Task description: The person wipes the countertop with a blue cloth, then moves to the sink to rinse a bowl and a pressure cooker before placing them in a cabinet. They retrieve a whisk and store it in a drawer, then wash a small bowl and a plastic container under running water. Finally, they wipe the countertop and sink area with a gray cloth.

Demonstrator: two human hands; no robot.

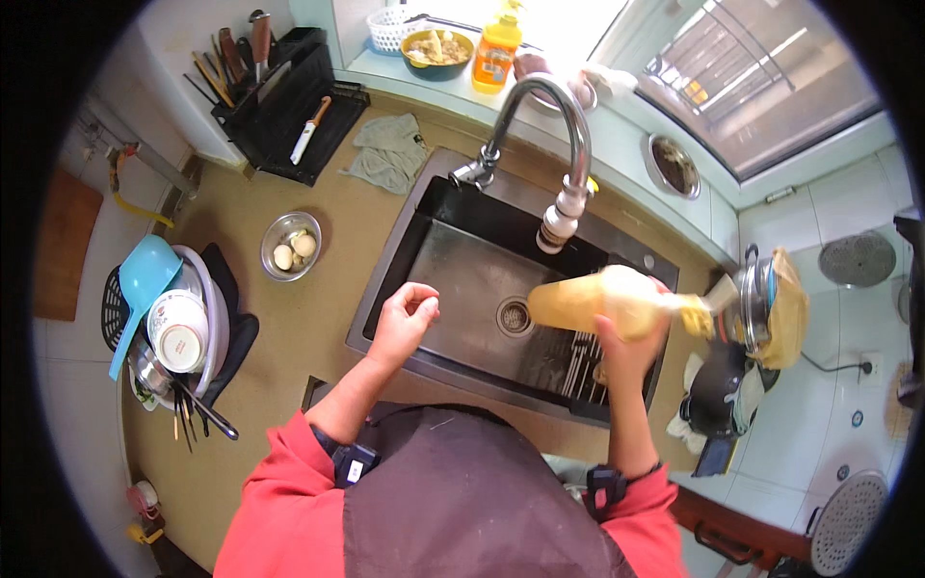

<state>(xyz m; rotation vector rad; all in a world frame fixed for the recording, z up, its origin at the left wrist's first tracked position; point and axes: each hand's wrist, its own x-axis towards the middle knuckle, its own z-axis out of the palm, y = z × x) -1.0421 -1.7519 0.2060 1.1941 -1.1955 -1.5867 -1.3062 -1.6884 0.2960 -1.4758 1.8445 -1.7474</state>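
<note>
My right hand (629, 343) grips a yellow plastic bottle (571, 302) over the right part of the dark sink (462, 271). The bottle is blurred and lies almost level, its wide end to the left and its narrow yellow end to the right. Above the sink's left side hangs my left hand (406, 318), thumb and fingers curled together, with nothing visible in it. A chrome faucet (578, 130) arches over the basin, its white spray head (562, 217) just above the bottle. Between the hands, the drain strainer (515, 316) shows in the sink floor.
Left of the sink stand a steel bowl (271, 242) holding eggs and a basin (219, 318) stacked with dishes and a blue ladle (152, 273). A knife (311, 131) lies on the black rack. An orange bottle (497, 54) stands on the sill; a black pot (719, 394) sits right.
</note>
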